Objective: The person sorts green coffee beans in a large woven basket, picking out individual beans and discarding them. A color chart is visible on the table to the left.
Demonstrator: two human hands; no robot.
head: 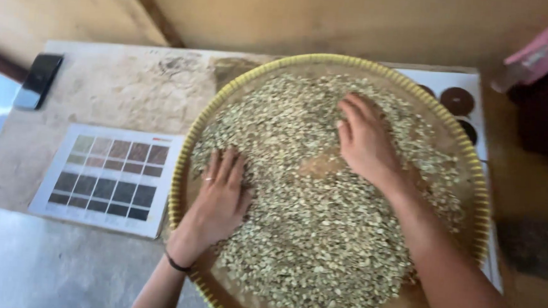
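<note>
A wide round woven tray with a yellow rim (181,161) lies on the table, covered with a layer of pale green beans (307,238). My left hand (221,195) rests flat, palm down, on the beans at the tray's left side, with a ring on one finger and a dark band at the wrist. My right hand (363,140) lies palm down on the beans toward the upper right, fingers spread and pointing to the far rim. A bare patch of tray (321,166) shows between the two hands. Neither hand holds anything.
A white chart with a grid of brown and grey squares (111,176) lies left of the tray. A dark phone (39,79) sits at the table's far left corner. A white card with dark round samples (458,102) pokes out behind the tray. A pink object (540,53) is at the upper right.
</note>
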